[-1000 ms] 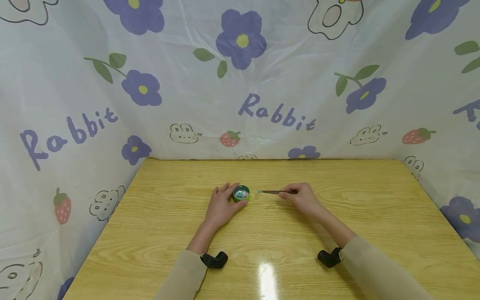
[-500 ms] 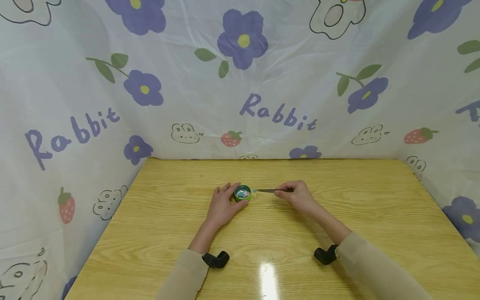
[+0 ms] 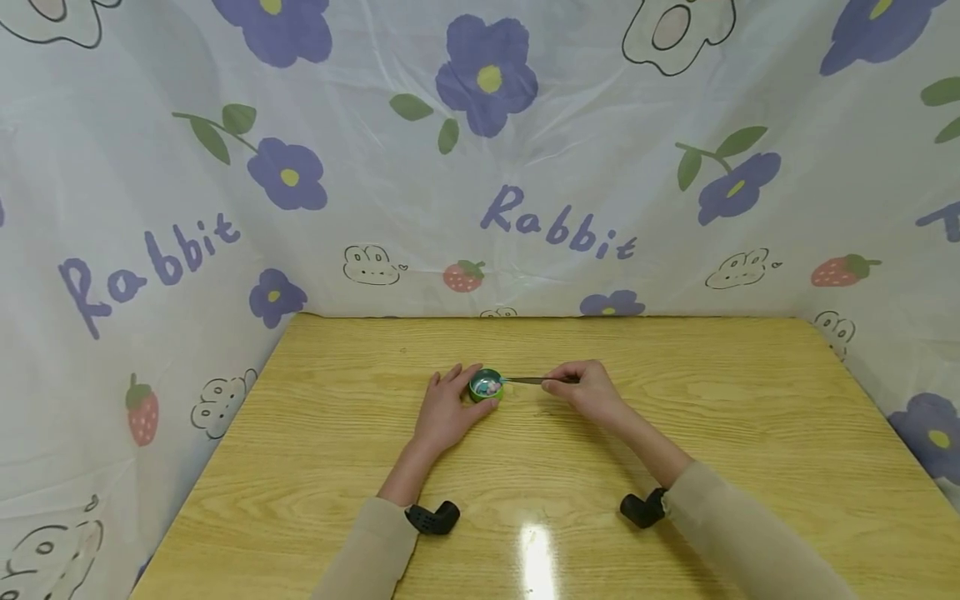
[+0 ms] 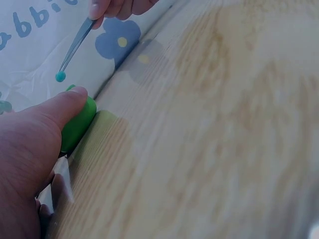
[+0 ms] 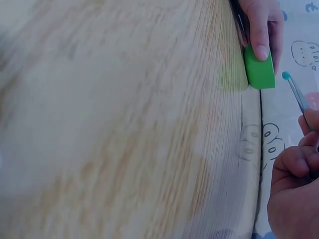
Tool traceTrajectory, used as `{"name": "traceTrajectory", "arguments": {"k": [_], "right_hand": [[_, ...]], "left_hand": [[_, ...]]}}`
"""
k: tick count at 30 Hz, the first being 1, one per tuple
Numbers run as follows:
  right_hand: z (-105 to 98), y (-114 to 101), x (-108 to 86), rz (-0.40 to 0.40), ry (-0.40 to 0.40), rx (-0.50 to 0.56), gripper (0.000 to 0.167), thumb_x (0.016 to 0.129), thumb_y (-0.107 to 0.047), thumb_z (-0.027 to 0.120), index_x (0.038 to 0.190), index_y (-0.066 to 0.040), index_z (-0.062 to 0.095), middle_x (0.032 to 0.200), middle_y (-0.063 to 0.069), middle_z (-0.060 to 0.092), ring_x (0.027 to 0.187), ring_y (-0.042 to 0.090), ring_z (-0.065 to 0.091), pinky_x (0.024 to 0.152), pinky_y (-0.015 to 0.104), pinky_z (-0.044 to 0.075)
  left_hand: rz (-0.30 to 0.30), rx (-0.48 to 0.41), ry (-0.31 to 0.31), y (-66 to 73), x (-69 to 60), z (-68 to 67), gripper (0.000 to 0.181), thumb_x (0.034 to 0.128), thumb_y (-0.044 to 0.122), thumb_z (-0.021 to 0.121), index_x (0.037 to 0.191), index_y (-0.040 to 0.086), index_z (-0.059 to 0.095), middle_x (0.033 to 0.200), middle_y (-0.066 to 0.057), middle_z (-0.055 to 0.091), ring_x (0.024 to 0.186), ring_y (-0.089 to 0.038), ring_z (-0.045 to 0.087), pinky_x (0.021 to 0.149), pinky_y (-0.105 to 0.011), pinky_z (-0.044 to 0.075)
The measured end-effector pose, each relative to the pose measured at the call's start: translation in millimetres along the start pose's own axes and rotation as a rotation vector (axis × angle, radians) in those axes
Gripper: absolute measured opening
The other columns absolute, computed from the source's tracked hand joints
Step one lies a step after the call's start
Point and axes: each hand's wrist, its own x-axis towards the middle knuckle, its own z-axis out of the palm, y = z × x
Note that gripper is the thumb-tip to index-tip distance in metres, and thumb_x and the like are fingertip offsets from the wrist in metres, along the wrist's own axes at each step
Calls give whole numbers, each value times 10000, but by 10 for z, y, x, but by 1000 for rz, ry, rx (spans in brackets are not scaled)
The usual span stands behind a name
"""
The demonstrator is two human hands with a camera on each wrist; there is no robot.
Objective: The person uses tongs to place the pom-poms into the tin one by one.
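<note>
A small round green container (image 3: 486, 399) stands on the wooden table, with pink, white and teal bits inside. My left hand (image 3: 444, 414) holds it, thumb on the near side and fingers curved behind; in the left wrist view the thumb rests on its green wall (image 4: 79, 128). Between right thumb and fingers, my right hand (image 3: 594, 397) pinches dark metal tweezers (image 3: 525, 380), which point left. A teal bead (image 4: 60, 76) is gripped at their tips. In the right wrist view that bead (image 5: 286, 75) hangs above the container's rim level, apart from it.
The yellow wood-grain table (image 3: 360, 350) runs back to a white curtain (image 3: 555, 150) printed with flowers and rabbits. A black wrist device (image 3: 432, 518) sits on the left wrist and another black device (image 3: 642, 508) on the right.
My right hand has moved left with the tweezers, bringing the teal bead from beside the container to its right rim. The left hand keeps its hold on the container.
</note>
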Motion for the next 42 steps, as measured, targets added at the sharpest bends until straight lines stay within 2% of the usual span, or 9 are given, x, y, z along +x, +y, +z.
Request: {"name": "traceTrajectory", "arguments": {"k": [12, 26, 32, 42], "right_hand": [[117, -27, 24, -26, 29, -25, 119, 944, -66, 743, 1006, 27, 783, 932, 83, 738, 737, 161, 573, 591, 245, 450], [174, -9, 54, -12, 20, -31, 99, 935, -55, 750, 982, 20, 792, 944, 80, 740, 773, 151, 620, 625, 238, 495], [167, -6, 22, 19, 6, -31, 138, 938, -81, 750, 1031, 12, 792, 1006, 86, 738, 827, 162, 634, 658, 259, 512], [127, 2, -3, 22, 14, -24, 175, 954, -98, 731, 1079, 17, 776, 1013, 90, 732, 837, 175, 629, 665, 268, 510]], "left_hand": [[-7, 14, 0, 2, -3, 6, 699, 917, 449, 772, 1498, 128, 553, 1495, -210, 519, 1453, -358, 402, 1238, -549, 152], [-12, 6, -3, 26, -13, -10, 700, 915, 445, 776, 1497, 126, 553, 1492, -204, 525, 1454, -357, 401, 1234, -557, 153], [-20, 7, -6, 18, -7, 0, 708, 912, 450, 778, 1502, 133, 549, 1499, -202, 517, 1461, -347, 392, 1243, -539, 139], [-12, 11, 1, -4, -2, 19, 705, 913, 444, 779, 1498, 124, 551, 1489, -207, 526, 1460, -353, 393, 1243, -543, 134]]}}
